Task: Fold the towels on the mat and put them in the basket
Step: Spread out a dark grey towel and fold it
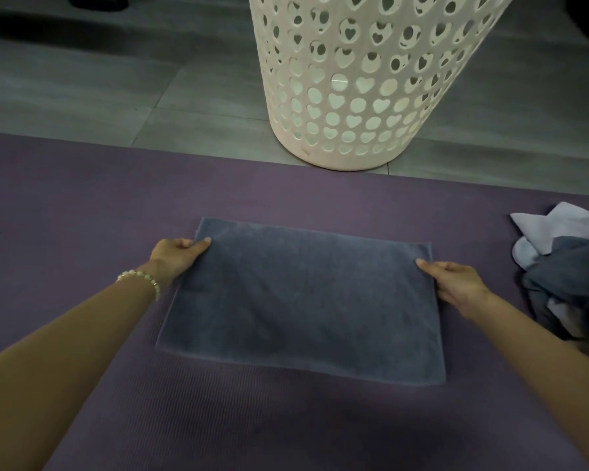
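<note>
A grey-blue towel (303, 300) lies flat, folded into a rectangle, in the middle of the purple mat (82, 198). My left hand (177, 254) pinches its far left edge, thumb on top and fingers curled under. My right hand (456, 283) grips its right edge near the far corner, thumb on top of the cloth. A tall cream basket (364, 79) with heart-shaped holes stands on the floor just beyond the mat's far edge. A pile of unfolded towels (568, 266), pale lilac and dark grey, lies on the mat at the right.
Grey floor tiles (116, 79) stretch beyond the mat, around the basket. A beaded bracelet (140, 277) circles my left wrist. The mat runs out of view at the left, right and near sides.
</note>
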Tool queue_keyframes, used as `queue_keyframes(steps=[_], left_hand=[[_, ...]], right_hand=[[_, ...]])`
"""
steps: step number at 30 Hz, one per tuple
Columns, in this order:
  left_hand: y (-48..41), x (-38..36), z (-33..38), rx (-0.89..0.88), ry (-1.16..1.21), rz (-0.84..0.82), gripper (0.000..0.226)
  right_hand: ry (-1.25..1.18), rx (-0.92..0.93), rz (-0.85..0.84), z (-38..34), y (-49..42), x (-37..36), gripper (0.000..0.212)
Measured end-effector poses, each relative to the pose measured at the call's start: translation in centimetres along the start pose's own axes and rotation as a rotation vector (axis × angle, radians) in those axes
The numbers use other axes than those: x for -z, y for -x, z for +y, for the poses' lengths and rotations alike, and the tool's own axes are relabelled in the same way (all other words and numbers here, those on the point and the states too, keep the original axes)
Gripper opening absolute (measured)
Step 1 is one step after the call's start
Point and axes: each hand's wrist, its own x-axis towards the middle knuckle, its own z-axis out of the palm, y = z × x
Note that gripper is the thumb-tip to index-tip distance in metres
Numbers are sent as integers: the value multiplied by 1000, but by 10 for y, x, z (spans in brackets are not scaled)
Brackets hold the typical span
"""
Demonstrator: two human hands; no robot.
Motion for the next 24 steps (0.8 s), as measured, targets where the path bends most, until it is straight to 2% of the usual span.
queue_keyframes(steps=[4, 6, 8, 12, 15, 18, 21, 24], left_hand=[[27, 22, -27, 6, -285, -218, 46], [46, 30, -42, 57, -314, -343, 41], [60, 34, -56, 61, -293, -379, 36], [75, 28, -76, -23, -125, -214, 41], [88, 16, -79, -121, -108, -36, 36], [90, 12, -81, -212, -148, 95, 40], [92, 15, -82, -238, -155, 108, 40], [96, 15, -92, -214, -197, 74, 35]], right_hand=[[171, -47, -185, 14, 45, 17, 17], [219, -64, -224, 28, 64, 24, 15], [236, -74, -232, 45, 78, 27, 15], [225, 31, -84, 79, 89, 23, 24], [250, 181, 62, 87, 91, 12, 34], [303, 357, 218, 86, 91, 7, 36], [318, 407, 273, 88, 88, 8, 38], [387, 381, 267, 98, 86, 6, 39]])
